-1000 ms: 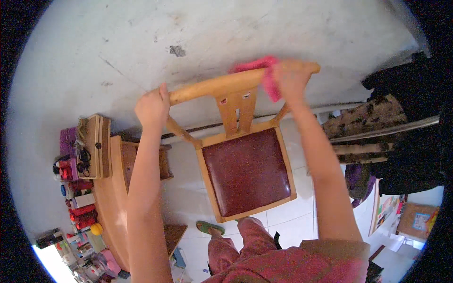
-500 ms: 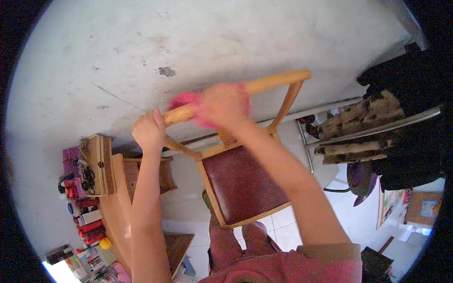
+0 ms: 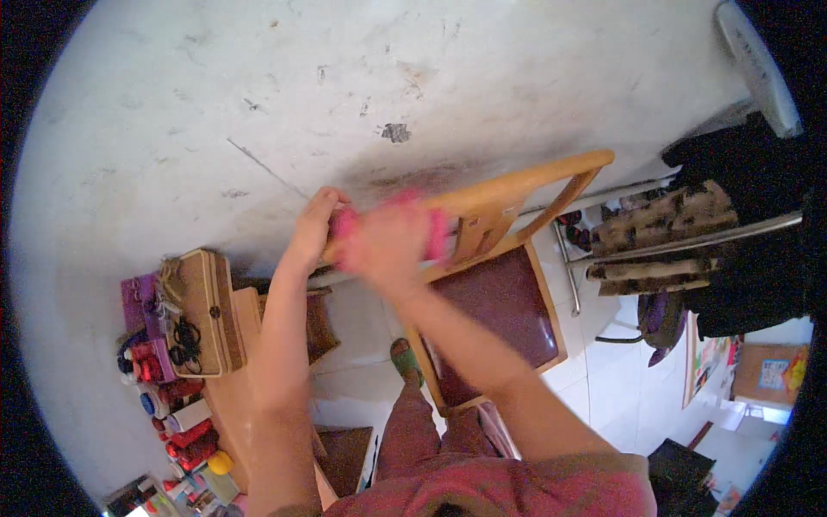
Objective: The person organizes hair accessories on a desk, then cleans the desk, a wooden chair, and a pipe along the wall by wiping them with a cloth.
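A wooden chair [image 3: 508,194] with a dark red seat [image 3: 504,314] stands against the stained white wall. My left hand [image 3: 312,226] grips the left end of the chair's top rail. My right hand [image 3: 385,246], blurred by motion, presses a pink cloth [image 3: 345,226] against the rail just beside the left hand. The two hands almost touch. The right half of the rail is bare.
A low wooden table [image 3: 226,388] at lower left carries a tan case [image 3: 200,310], red spools and small bottles. Dark clothing [image 3: 741,181] and patterned fabric hang on a metal rack at right. My foot in a green sandal [image 3: 405,358] rests on the white tiled floor.
My right hand has slid the pink cloth leftward along the top rail, from its right end to beside my left hand. The view has also shifted.
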